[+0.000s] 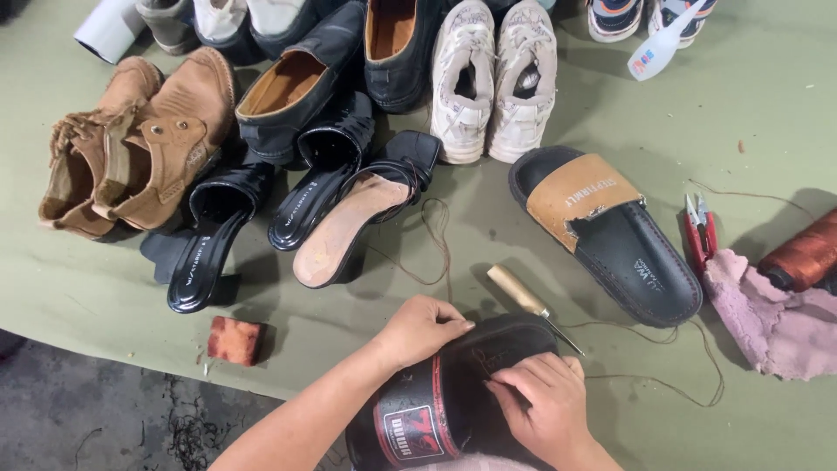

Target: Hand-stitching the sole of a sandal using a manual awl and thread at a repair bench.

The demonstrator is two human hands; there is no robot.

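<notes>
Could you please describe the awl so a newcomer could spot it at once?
On the green cloth, look just above the black shoe held by both hands. The awl lies there, left of the black slide sandal. Its pale wooden handle and thin metal spike set it apart.

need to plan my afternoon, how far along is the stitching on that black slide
Done: nothing shows as finished. In hand: the left hand steadies the black slide while the right hand works brown thread at its edge; the awl lies beside it. Left: the matching slide, tan strap torn, lies untouched.
</notes>
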